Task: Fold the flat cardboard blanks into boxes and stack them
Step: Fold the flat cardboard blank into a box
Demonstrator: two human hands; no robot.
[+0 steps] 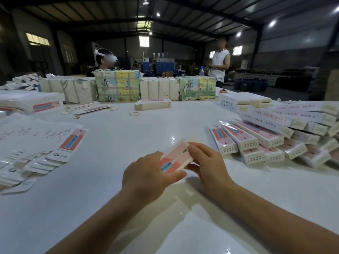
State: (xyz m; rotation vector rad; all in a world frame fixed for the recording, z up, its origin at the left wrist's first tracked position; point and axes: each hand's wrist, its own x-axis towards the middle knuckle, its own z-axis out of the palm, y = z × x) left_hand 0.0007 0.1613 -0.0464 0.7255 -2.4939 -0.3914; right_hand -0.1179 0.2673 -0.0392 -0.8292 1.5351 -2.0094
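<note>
A pink and white cardboard blank (175,157) with a blue toothbrush picture is held just above the white table (117,136), in front of me at the middle. My left hand (146,177) grips its near left end, thumb under the lower edge. My right hand (205,165) pinches its far right side with curled fingers. A fanned pile of flat blanks (34,143) lies at the left. Folded boxes (271,136) are stacked in rows at the right.
Wrapped bundles (117,85) line the table's far side, with one folded box (152,104) and rubber bands (134,114) before them. A seated person wearing a headset (105,59) is behind the bundles. Another person (220,61) stands at the far right.
</note>
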